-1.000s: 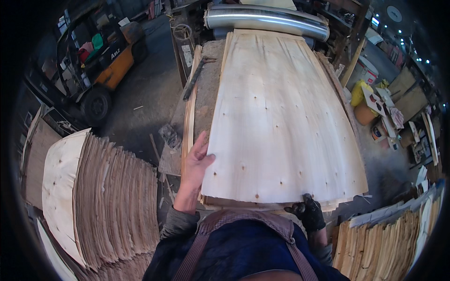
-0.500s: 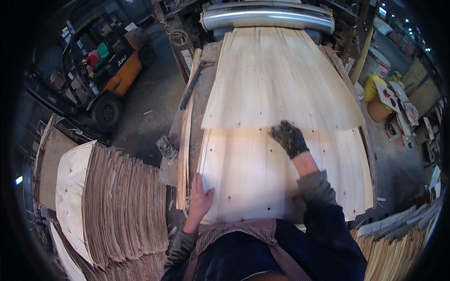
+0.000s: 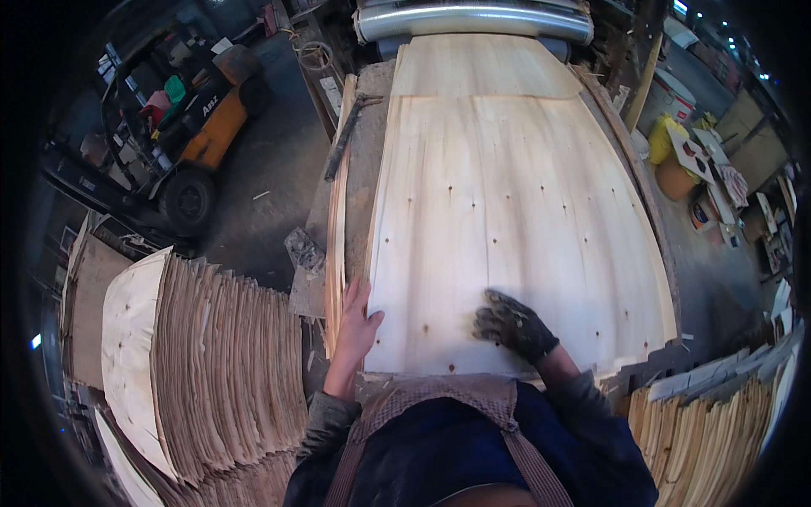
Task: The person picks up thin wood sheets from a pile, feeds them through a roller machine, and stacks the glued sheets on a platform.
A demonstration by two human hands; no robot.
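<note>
Pale wood veneer sheets (image 3: pixel 507 228) with small dark knots lie stacked in front of me, curving away toward a roller. The near edge of an upper veneer sheet (image 3: pixel 486 72) crosses the stack close to that roller. At the stack's left edge is my bare left hand (image 3: pixel 355 328), its fingers stretched forward and the thumb apart, holding nothing. My right hand (image 3: pixel 514 326), in a dark, stained glove, is over the near middle of the top face with its fingers apart. Whether its fingertips touch the wood I cannot tell.
A shiny metal roller (image 3: pixel 473 23) spans the far end. A dark bar tool (image 3: pixel 345 144) lies left of the veneer, near narrow upright strips (image 3: pixel 336 253). Veneer piles stand at lower left (image 3: pixel 228 363) and lower right (image 3: pixel 705 431). An orange forklift (image 3: pixel 211 135) is parked far left.
The upper veneer sheet has slid away toward the roller, baring more of the sheet beneath. My right hand has come back nearer my body; my left hand stays by the left edge.
</note>
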